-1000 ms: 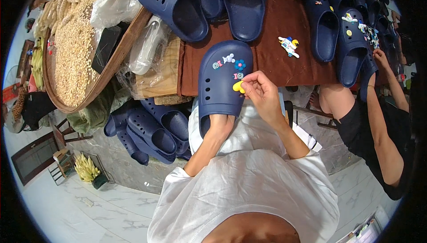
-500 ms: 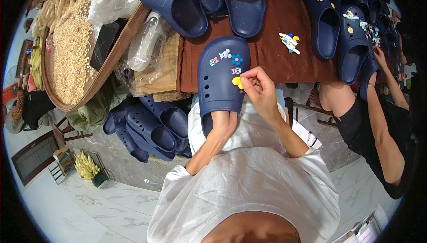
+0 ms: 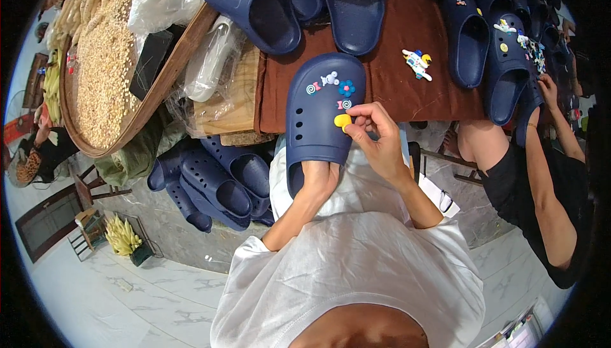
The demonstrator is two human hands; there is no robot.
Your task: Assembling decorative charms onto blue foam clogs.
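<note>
A navy blue clog [image 3: 318,134] rests toe away from me at the table's front edge, over my lap. My left hand [image 3: 320,179] is pushed into its heel opening and holds it from inside; those fingers are hidden. Several shoe charms sit on the clog's upper: two candy swirls, a pale animal figure [image 3: 330,79] and a blue flower [image 3: 346,87]. On the right side of the upper, my right hand [image 3: 372,128] has thumb and forefinger at the edge of a yellow shoe charm [image 3: 342,120]. Whether that charm is seated in a hole cannot be made out.
Bare navy clogs [image 3: 353,10] stand ahead on the brown cloth [image 3: 401,29], beside a loose white figure charm [image 3: 417,64]. Decorated clogs and a co-worker's arm [image 3: 541,157] are at right. A grain-filled tray [image 3: 102,99] lies left; more clogs [image 3: 216,185] sit below.
My right thumb and forefinger have parted slightly around the yellow charm, showing more of it. The clog has shifted a little to the right in view. Someone's arm has appeared at far left.
</note>
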